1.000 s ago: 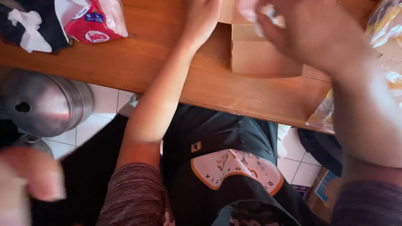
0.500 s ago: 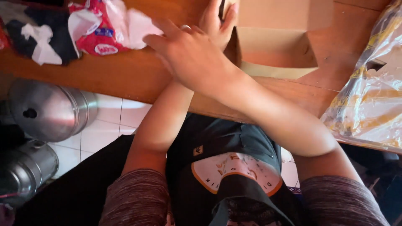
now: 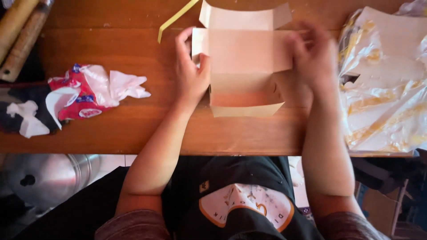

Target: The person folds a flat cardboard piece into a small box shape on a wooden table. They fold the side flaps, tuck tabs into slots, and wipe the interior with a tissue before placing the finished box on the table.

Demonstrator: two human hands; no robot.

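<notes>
Cardboard box [image 3: 242, 66], flaps open, btwn both hands, wood table [image 3: 111, 129].

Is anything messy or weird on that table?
A bit messy. A crumpled red and white wrapper lies loose on the wooden table, left of the left hand. A yellow strip sits slanted near the open cardboard box. The right hand is blurred. Nothing looks spilled or broken.

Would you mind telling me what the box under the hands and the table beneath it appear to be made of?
The box looks like thin matte paperboard: pale, with creased flaps and sharp fold lines. The left hand grips its left edge; the blurred right hand is at its right side. The table looks like reddish-brown wood with a slight sheen and visible grain lines.
</notes>
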